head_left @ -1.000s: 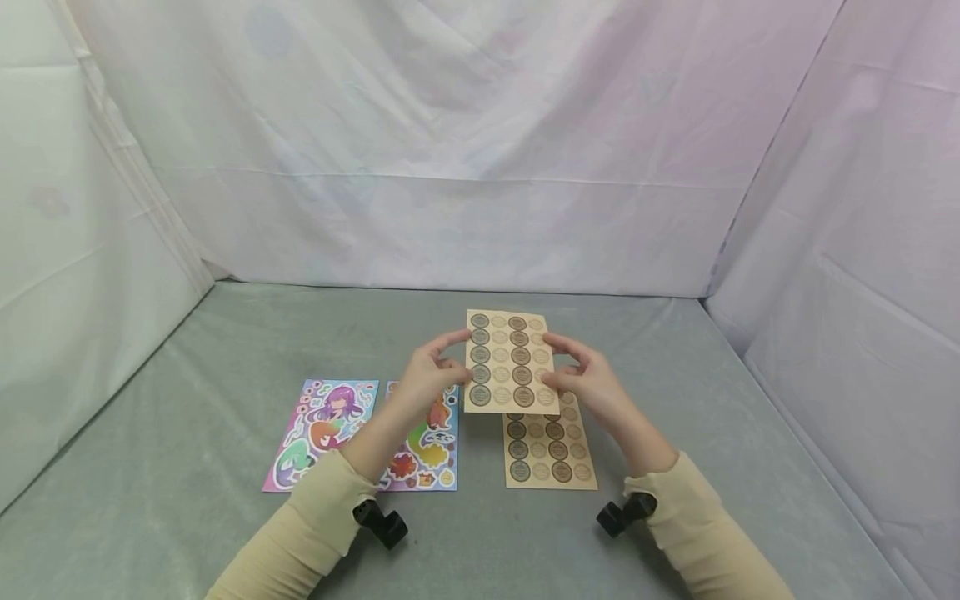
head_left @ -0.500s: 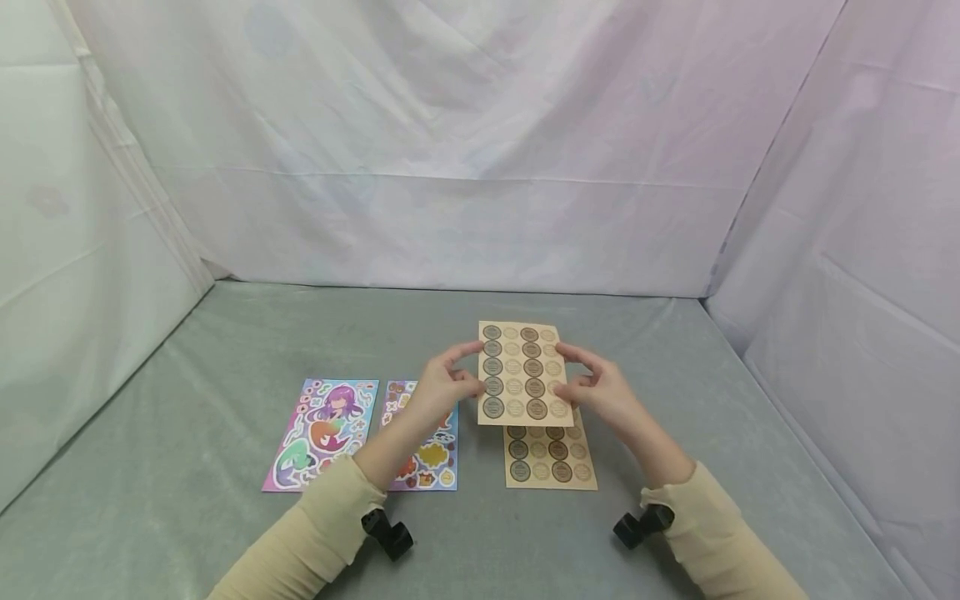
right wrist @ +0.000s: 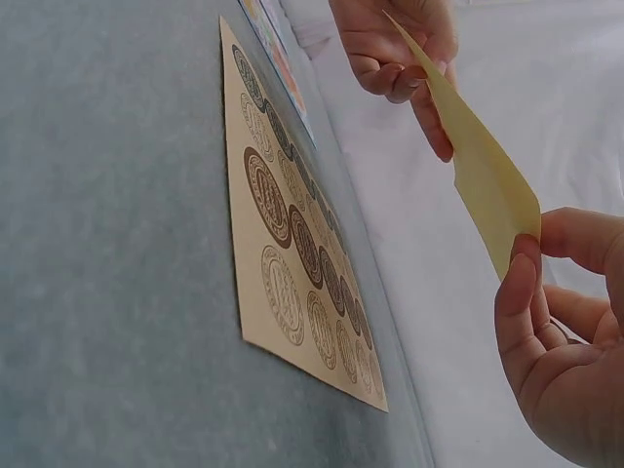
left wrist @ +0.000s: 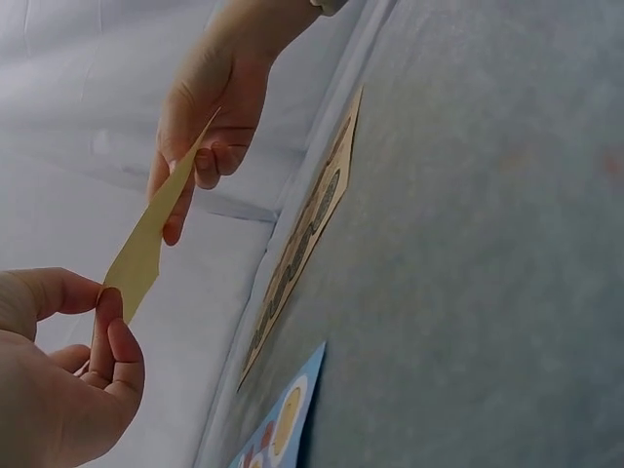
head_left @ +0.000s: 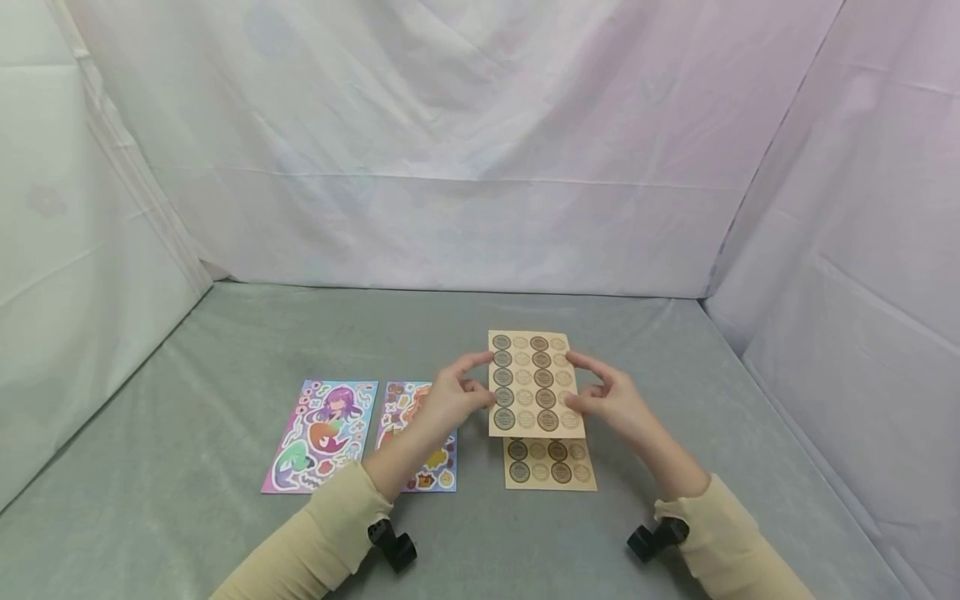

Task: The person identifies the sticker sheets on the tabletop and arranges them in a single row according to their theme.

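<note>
A tan sticker sheet (head_left: 534, 387) with columns of round stickers is held up off the table. My left hand (head_left: 453, 392) pinches its left edge between thumb and fingers, and my right hand (head_left: 611, 400) pinches the right edge. Both wrist views show the yellowish back of the held sheet (left wrist: 141, 255), slightly bent. Below it, a second tan sticker sheet (head_left: 550, 475) lies flat on the table; in the head view its upper part is hidden by the held one. The right wrist view shows a gap between the held sheet (right wrist: 487, 185) and the lying sheet (right wrist: 278, 224).
To the left lie two colourful sticker sheets: one with mermaids (head_left: 322, 435), the other (head_left: 442, 467) partly covered by my left forearm. A grey cloth (head_left: 180, 467) covers the table. White curtains (head_left: 465, 167) enclose the back and sides.
Both hands have moved to the right and nearer to me with the held sheet, which now covers more of the tan sheet on the table. The other sheets have stayed put.
</note>
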Demonstrator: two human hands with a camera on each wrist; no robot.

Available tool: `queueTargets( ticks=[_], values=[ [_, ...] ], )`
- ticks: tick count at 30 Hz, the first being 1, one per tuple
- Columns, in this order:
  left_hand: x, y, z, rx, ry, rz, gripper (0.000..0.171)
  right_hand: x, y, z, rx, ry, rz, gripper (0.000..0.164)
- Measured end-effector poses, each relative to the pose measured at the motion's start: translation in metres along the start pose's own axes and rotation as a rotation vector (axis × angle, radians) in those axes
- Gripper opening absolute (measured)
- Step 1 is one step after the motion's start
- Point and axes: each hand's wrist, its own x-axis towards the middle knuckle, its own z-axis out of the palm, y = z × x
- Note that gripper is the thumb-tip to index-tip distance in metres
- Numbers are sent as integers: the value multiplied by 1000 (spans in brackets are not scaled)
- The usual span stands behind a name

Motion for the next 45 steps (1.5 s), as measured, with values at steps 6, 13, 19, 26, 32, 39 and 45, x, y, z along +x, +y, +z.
queueTargets(
  ticks=[6, 13, 19, 26, 32, 39, 45],
  values=[
    [-2, -2, 7, 20, -3, 6, 64, -6, 0, -4, -3, -1, 8, 75],
    [-4, -3, 16, 15, -13, 23, 64, -12, 4, -11, -27, -5, 1, 74],
    [-2, -9, 25, -24, -52, 42, 64, -21, 7, -18, -38, 2, 14, 73],
    [-2, -10, 35, -14, -70, 58, 62, -29, 11, -24, -32, 7, 9, 74],
    [-2, -10, 44, 5, -72, 81, 63, -34, 17, -31, -54, 18, 28, 74],
    [-1, -9, 54, -31, -93, 105, 64, -40, 20, -40, -58, 15, 19, 73],
    [2, -7, 63, -27, -93, 85, 62, -43, 20, -49, -68, 17, 13, 73]
  ],
)
